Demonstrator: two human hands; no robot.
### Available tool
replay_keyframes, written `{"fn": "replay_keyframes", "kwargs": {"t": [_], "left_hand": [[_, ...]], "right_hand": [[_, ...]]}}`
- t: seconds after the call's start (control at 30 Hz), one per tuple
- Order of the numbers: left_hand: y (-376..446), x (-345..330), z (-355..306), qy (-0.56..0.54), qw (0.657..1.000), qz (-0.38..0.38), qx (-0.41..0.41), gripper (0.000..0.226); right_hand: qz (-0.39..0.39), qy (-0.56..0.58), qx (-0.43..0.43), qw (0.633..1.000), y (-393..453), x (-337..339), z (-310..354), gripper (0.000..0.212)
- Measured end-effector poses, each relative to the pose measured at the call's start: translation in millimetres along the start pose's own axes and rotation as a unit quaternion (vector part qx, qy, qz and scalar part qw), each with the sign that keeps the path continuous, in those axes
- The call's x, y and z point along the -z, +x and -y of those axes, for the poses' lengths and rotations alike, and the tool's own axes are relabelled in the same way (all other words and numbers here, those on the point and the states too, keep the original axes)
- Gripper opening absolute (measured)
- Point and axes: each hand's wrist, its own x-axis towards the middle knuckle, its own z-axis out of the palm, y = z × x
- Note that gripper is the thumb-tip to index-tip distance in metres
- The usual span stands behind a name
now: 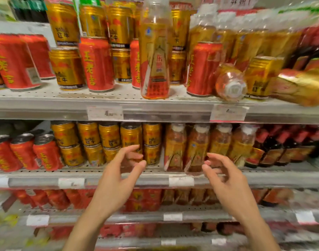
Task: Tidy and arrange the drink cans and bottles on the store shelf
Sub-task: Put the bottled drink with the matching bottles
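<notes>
On the upper shelf point(46, 103) red cans point(97, 64) and stacked gold cans point(67, 68) are mixed together. A tall gold-and-red bottle point(155, 55) stands upright at the shelf's front. To its right a similar bottle point(231, 82) lies on its side, white cap toward me. My left hand point(117, 180) and my right hand point(227, 183) are both raised in front of the middle shelf, fingers apart, holding nothing. Behind them stand rows of gold cans point(109, 140) and bottles point(196, 147).
A gold pack point(300, 87) lies tilted at the upper shelf's right end. Dark bottles with red tops point(282, 147) fill the middle shelf's right side, red cans point(22, 151) its left. Price tags point(105, 113) sit on the shelf rails. Lower shelves hold more red packs.
</notes>
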Motion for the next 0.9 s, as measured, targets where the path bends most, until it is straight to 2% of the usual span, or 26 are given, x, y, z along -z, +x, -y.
{"fn": "replay_keyframes", "kwargs": {"t": [0.2,0.47,0.67,0.8,0.9], "left_hand": [[1.4,-59.5,-35.4,0.012,1.000,-0.005,-0.010,0.036],[18.8,-80.2,-60.8,-0.004,0.999,0.000,-0.054,0.034],[47.0,-67.0,-88.4,0.073,0.980,-0.033,-0.181,0.036],[70.5,-53.5,-113.5,0.163,0.945,-0.037,-0.283,0.037],[88.8,-49.1,-126.3,0.207,0.924,-0.028,-0.320,0.034]], "right_hand": [[0.010,0.015,0.032,0.999,24.1,59.3,-18.3,0.030],[-0.012,-0.010,0.074,0.997,38.6,86.6,-12.6,0.032],[-0.069,-0.107,0.182,0.975,52.6,102.8,19.0,0.030],[-0.103,-0.135,0.266,0.949,66.7,111.6,47.7,0.030],[-0.099,-0.137,0.318,0.933,75.6,116.0,68.6,0.033]]}}
